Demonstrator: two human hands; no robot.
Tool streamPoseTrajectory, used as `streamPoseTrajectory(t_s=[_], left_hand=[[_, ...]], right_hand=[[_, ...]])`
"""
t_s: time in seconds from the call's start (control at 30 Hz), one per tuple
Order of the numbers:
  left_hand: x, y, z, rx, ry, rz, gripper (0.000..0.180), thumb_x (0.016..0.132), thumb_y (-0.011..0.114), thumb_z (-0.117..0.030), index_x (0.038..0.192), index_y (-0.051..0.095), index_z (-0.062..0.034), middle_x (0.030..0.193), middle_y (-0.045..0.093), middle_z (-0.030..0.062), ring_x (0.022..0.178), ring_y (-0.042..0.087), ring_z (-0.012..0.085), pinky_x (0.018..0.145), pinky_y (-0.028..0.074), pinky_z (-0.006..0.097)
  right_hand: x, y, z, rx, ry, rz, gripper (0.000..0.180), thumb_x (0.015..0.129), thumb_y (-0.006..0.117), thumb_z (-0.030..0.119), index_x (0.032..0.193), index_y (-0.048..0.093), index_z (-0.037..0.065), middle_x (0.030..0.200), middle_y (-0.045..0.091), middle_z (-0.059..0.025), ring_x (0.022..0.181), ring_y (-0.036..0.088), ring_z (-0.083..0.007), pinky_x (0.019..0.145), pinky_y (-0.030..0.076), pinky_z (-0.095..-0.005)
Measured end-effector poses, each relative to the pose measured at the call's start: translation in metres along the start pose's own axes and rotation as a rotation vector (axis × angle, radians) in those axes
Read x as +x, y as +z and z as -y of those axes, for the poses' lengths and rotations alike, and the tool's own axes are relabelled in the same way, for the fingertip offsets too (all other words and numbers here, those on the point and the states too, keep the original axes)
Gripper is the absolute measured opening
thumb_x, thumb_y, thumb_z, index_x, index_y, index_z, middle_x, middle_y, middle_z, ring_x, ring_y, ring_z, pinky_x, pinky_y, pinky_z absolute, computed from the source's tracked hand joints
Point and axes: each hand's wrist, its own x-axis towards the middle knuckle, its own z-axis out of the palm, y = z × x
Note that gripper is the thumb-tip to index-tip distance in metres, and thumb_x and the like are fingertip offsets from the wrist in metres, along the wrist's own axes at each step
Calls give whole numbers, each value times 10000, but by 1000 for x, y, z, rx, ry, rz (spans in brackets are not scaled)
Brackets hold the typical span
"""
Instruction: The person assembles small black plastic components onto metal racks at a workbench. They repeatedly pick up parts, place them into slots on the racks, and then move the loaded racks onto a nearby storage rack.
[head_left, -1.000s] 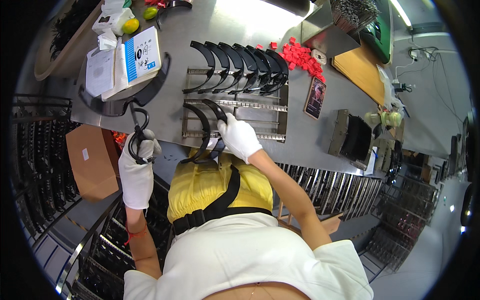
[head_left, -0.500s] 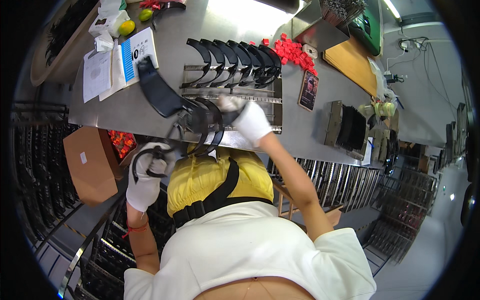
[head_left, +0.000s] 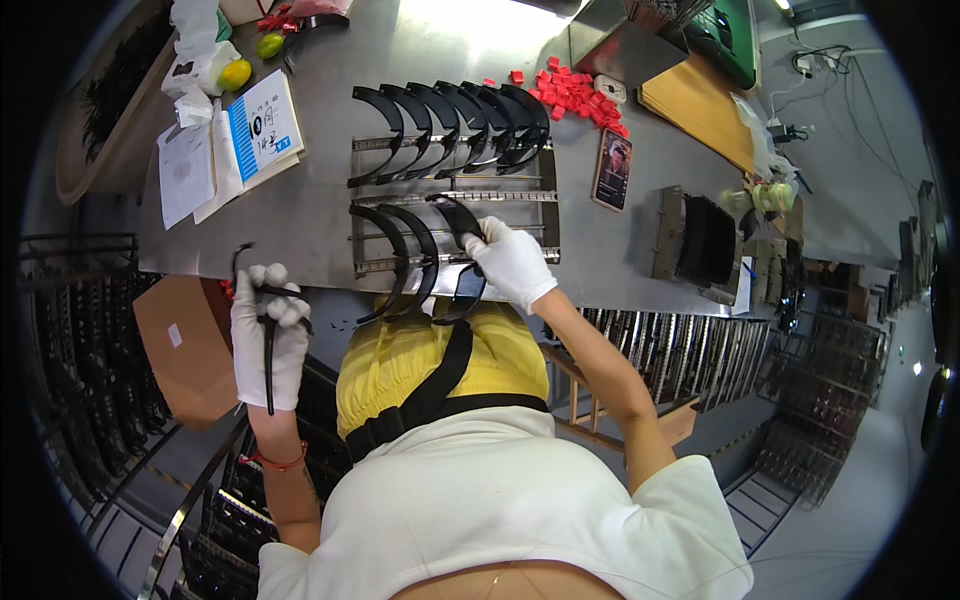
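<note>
- The left hand (head_left: 270,335), white-gloved, is just off the steel table's (head_left: 320,230) near edge, left of the wearer's yellow trousers (head_left: 440,365); its fingers curl around a slim black part (head_left: 269,365) with a hooked upper end, its exact kind unclear.
- The right hand (head_left: 510,262), also gloved, pinches a curved black strip (head_left: 458,215) between thumb and fingers, over the near side of a metal rack (head_left: 525,198) at the table's near edge; whether the strip touches the rack cannot be told.
- Left of that strip, two more black arcs (head_left: 425,255) stand side by side in the rack's near row, their lower ends reaching past the table's near edge.
- Below the table's near left corner sits an open cardboard box (head_left: 185,350).
- Toward the table's right edge stands a metal holder with black strips (head_left: 703,240).
- A row of black arcs (head_left: 474,112) fills the rack's far side.
- Right of the rack lies a smartphone (head_left: 612,170); beyond it, small red blocks (head_left: 570,95) are scattered.
- Near the table's left edge lie a loose sheet (head_left: 185,175) and a notebook (head_left: 262,135).
- Farther, toward the far left corner, are a yellow-orange fruit (head_left: 235,75) and a green one (head_left: 270,45).
</note>
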Motion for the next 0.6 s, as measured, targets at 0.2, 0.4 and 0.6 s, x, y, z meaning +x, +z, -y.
streamPoseTrajectory(t_s=[0.2,0.4,0.6], left_hand=[[-7,-70,4,212,23,-434,318,1055,461,-348,949,638,-106,1035,665,67,825,585,145,771,513,292],[-48,-115,1,511,-338,-576,390,1027,433,-480,924,628,-158,727,585,12,481,445,115,398,351,252],[52,-71,-154,690,-60,-487,228,946,507,-317,749,514,-201,478,341,-38,360,342,144,354,299,288]], right_hand=[[0,19,5,-265,-162,-162,287,950,544,335,1064,596,77,720,677,-214,691,669,-420,664,524,-536],[0,33,1,-297,-203,-259,260,931,559,322,1050,613,97,697,666,-234,651,664,-421,622,521,-542],[0,43,4,-279,-100,-202,356,1005,463,409,928,597,88,697,668,-218,663,662,-418,649,518,-535]])
